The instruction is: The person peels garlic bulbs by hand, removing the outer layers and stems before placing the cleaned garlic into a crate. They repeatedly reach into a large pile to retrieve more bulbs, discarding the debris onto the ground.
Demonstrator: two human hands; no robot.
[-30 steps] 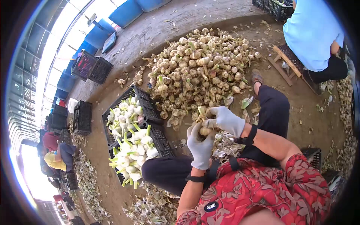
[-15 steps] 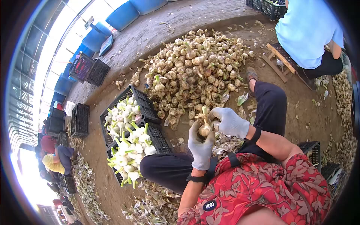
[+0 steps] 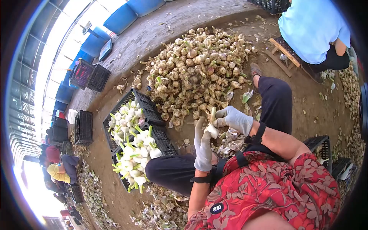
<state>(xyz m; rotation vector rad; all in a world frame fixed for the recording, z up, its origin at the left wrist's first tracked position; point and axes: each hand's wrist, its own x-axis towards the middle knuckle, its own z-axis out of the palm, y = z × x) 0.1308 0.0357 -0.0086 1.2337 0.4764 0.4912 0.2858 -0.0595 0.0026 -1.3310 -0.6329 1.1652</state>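
Note:
A garlic bulb [image 3: 212, 131], now mostly white with its dry stem pointing up, is between my two gloved hands in front of my knees. My left hand [image 3: 203, 149] is closed at the bulb's left side, fingers against it. From the right, my right hand [image 3: 235, 119] pinches near the base of the stem; the exact contact of its fingertips is partly hidden. Just beyond lies a large heap of unpeeled garlic [image 3: 195, 69]. To the left, peeled white bulbs with cut green stems [image 3: 140, 153] fill black crates [image 3: 163, 140].
Loose garlic skins [image 3: 230, 143] lie on the ground below my hands. A co-worker in a light blue shirt [image 3: 312, 30] sits at upper right beside a wooden stool frame [image 3: 283, 53]. More black crates [image 3: 83, 128] and blue tubs [image 3: 120, 18] stand at left.
The bulb has gone from brownish and skinned to bright white as its outer layers came off. My left fingers have straightened upward along it.

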